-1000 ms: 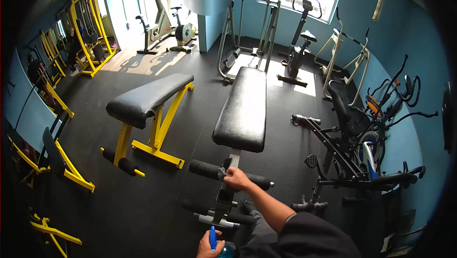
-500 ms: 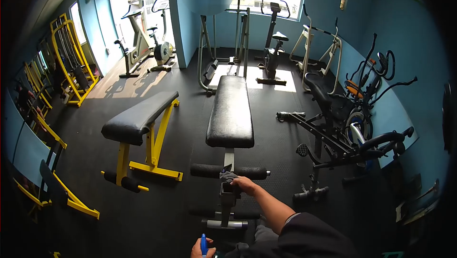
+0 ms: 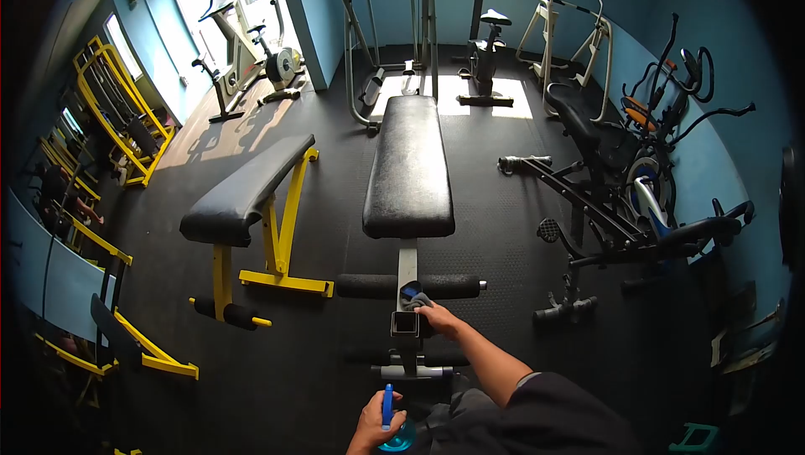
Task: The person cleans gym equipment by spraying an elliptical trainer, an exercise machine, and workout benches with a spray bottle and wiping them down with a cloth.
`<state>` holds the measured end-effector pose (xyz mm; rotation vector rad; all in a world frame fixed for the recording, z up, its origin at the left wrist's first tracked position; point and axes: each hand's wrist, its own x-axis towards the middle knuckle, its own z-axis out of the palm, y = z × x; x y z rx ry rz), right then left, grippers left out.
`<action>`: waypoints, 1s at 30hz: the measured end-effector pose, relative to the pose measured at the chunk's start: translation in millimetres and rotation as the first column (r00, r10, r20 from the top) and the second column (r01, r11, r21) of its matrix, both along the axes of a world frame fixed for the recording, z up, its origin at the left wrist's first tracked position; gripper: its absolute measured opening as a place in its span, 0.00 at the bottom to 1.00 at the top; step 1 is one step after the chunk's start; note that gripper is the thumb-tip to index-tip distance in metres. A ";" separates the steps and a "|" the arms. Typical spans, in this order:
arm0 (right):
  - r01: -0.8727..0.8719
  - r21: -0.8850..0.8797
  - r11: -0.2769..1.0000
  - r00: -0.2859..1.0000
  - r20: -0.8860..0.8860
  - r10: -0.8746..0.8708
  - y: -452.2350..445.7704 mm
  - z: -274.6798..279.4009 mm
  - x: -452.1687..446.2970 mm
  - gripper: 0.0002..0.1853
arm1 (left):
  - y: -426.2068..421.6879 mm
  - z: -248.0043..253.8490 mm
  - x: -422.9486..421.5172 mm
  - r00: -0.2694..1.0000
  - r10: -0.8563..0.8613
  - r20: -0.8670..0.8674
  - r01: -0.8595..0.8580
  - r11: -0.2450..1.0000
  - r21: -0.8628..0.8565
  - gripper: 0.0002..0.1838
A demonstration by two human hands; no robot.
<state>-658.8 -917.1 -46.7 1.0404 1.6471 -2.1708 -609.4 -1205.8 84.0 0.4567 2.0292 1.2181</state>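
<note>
My right hand (image 3: 439, 319) is closed on a grey cloth (image 3: 421, 301) with a dark blue patch. It presses the cloth to the metal post (image 3: 407, 262) of the black padded bench (image 3: 408, 174), just above the square open tube end (image 3: 405, 323). Foam rollers (image 3: 360, 286) stick out on both sides of that post. Lower down, my left hand (image 3: 374, 423) is wrapped round a spray bottle with a blue trigger head (image 3: 387, 409) and a clear teal body (image 3: 397, 437). The bottle is upright, apart from the bench.
A yellow-framed bench (image 3: 247, 191) stands to the left. At the right are a black exercise machine (image 3: 579, 203) and a bike with orange parts (image 3: 641, 115). An elliptical (image 3: 390, 44) and an exercise bike (image 3: 484, 52) stand by the window. A green frame (image 3: 696, 436) shows lower right.
The view has tilted down a little. My left hand and the spray bottle have come up further into view. My right hand keeps the cloth on the post, with its blue patch now showing more.
</note>
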 end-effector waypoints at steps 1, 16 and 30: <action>-0.024 -0.071 0.997 0.997 0.073 0.030 4.7 28.5 10.7 0.28 | 4.3 1.6 -2.9 1.000 -0.023 0.005 0.023 0.998 -0.052 0.22; -0.916 0.366 0.166 0.374 0.625 0.685 -34.6 80.8 -93.8 0.23 | 29.1 -30.3 -58.9 0.970 -0.230 -0.081 0.232 0.973 0.009 0.24; -0.761 0.078 -0.644 -0.080 0.974 0.213 -132.0 20.9 -110.7 0.20 | -111.0 -45.8 -178.5 0.922 -0.385 -0.045 0.384 0.923 -0.021 0.25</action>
